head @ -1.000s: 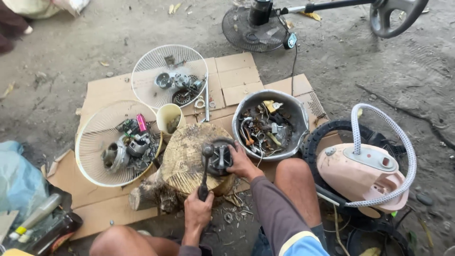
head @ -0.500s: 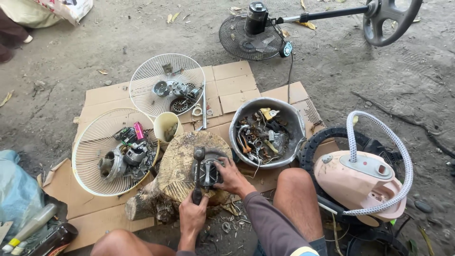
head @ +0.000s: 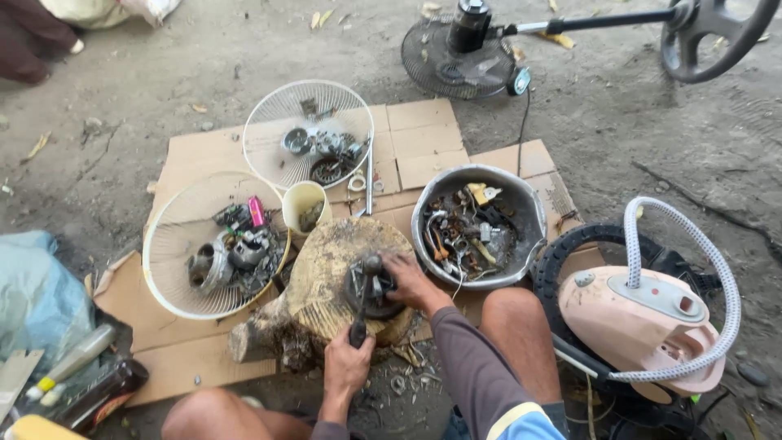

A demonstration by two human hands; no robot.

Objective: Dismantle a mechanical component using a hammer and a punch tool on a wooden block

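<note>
soft, even daylight, fairly bright, with no hard shadows; only faint shade under the metal bowl [head: 479,232] and wire fan guards. no strong glare. the picture is a little soft throughout, with mild wide-angle bending toward the edges.

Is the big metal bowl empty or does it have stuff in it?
It has stuff in it. The metal bowl holds a tangled heap of small dark scrap parts, wires and a few yellowish pieces covering its bottom.
</note>
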